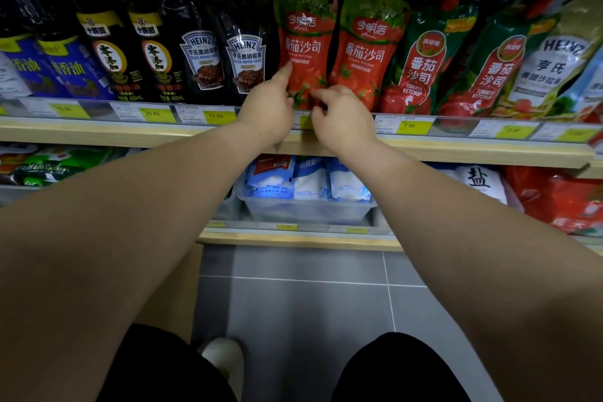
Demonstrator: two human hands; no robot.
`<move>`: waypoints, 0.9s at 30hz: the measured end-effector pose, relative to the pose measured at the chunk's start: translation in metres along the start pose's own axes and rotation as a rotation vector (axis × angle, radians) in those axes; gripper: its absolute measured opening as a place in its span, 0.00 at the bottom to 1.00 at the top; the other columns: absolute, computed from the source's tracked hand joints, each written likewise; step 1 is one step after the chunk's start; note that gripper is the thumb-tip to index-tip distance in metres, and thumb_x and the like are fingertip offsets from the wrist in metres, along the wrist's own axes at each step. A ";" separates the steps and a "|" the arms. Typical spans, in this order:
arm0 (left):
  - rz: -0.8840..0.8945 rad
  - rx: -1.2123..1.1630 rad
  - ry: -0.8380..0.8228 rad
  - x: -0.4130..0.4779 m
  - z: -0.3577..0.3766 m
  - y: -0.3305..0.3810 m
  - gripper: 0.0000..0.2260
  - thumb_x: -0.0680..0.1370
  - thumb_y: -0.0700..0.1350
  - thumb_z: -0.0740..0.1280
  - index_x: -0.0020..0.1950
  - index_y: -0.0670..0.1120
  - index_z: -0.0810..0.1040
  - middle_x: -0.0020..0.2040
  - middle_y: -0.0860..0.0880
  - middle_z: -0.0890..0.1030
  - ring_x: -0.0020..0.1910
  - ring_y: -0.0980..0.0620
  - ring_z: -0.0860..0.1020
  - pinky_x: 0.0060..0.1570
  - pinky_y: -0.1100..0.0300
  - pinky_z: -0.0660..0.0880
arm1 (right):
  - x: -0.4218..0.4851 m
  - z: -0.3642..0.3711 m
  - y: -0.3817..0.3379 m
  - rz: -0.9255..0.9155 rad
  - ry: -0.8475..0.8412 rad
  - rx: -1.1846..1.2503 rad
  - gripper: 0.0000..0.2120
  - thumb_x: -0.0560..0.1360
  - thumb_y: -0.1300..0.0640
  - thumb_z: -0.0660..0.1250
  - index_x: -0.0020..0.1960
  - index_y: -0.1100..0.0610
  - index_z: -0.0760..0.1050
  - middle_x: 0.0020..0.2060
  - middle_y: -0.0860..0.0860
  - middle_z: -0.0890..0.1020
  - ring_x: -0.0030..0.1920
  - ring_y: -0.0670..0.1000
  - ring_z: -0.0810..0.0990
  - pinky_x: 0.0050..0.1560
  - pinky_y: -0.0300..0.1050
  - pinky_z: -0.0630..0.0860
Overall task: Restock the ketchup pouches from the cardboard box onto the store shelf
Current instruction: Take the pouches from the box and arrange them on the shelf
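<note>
Two red ketchup pouches with green tops stand side by side on the store shelf (98, 132). My left hand (267, 108) touches the left pouch (308, 42) at its lower left edge, forefinger stretched up along its side. My right hand (339, 114) pinches the bottom of that same pouch from the right, thumb and fingers closed on its lower edge. The second pouch (370, 52) stands free just to the right. No cardboard box is in view.
Black Heinz pepper sauce pouches (244, 59) stand left of the ketchup, green-and-red tomato ketchup pouches (421, 65) to the right. Yellow price tags line the shelf edge. Below, a clear bin (306, 209) holds white-blue salt bags. Grey floor tiles and my shoe lie underneath.
</note>
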State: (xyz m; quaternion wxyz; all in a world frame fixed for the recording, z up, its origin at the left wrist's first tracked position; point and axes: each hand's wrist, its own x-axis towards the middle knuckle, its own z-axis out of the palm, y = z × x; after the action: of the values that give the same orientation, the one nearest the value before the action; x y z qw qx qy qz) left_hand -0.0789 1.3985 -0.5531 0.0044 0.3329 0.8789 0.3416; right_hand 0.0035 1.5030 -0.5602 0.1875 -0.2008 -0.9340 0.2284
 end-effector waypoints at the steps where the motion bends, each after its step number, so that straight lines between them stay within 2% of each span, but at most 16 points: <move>1: -0.003 0.000 -0.014 0.002 -0.001 0.000 0.28 0.79 0.36 0.58 0.76 0.48 0.52 0.69 0.43 0.71 0.62 0.47 0.73 0.61 0.59 0.69 | 0.003 -0.002 -0.003 0.018 -0.038 -0.027 0.19 0.77 0.54 0.57 0.67 0.50 0.71 0.68 0.52 0.69 0.61 0.56 0.74 0.57 0.52 0.74; 8: 0.009 -0.002 -0.108 0.014 -0.006 -0.002 0.30 0.77 0.32 0.57 0.77 0.45 0.50 0.71 0.42 0.68 0.66 0.48 0.71 0.67 0.55 0.68 | 0.019 -0.009 -0.016 0.070 -0.223 -0.179 0.22 0.77 0.51 0.54 0.72 0.47 0.63 0.73 0.51 0.61 0.67 0.57 0.68 0.60 0.51 0.70; 17: 0.022 0.103 -0.167 0.026 -0.003 -0.004 0.32 0.77 0.33 0.57 0.77 0.44 0.46 0.69 0.39 0.69 0.65 0.43 0.71 0.64 0.49 0.70 | 0.036 -0.017 -0.031 0.096 -0.453 -0.430 0.23 0.78 0.53 0.52 0.73 0.52 0.60 0.71 0.52 0.62 0.67 0.59 0.68 0.65 0.58 0.67; 22: 0.005 0.043 -0.198 0.031 -0.002 -0.008 0.32 0.77 0.33 0.58 0.77 0.44 0.47 0.71 0.39 0.67 0.68 0.43 0.69 0.67 0.50 0.67 | 0.039 -0.016 -0.032 0.107 -0.401 -0.420 0.22 0.78 0.53 0.53 0.72 0.52 0.63 0.68 0.52 0.69 0.65 0.58 0.71 0.61 0.52 0.70; 25: -0.012 -0.034 -0.139 0.022 -0.005 -0.008 0.30 0.77 0.32 0.59 0.76 0.46 0.52 0.72 0.42 0.66 0.67 0.47 0.71 0.66 0.58 0.67 | 0.027 -0.014 -0.024 0.069 -0.208 -0.227 0.20 0.77 0.54 0.56 0.68 0.50 0.69 0.62 0.53 0.76 0.60 0.57 0.75 0.52 0.46 0.71; 27: 0.015 -0.049 -0.085 0.012 -0.008 -0.006 0.28 0.77 0.34 0.61 0.75 0.46 0.57 0.71 0.44 0.68 0.65 0.48 0.72 0.63 0.63 0.67 | 0.013 -0.014 -0.018 0.025 -0.088 -0.098 0.19 0.76 0.55 0.57 0.67 0.51 0.70 0.60 0.53 0.79 0.58 0.56 0.76 0.54 0.48 0.75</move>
State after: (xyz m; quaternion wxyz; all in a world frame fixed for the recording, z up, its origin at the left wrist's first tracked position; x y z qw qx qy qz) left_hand -0.0939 1.3972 -0.5477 0.0472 0.3535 0.8668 0.3485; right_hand -0.0069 1.4993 -0.5361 0.1333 -0.2112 -0.9489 0.1931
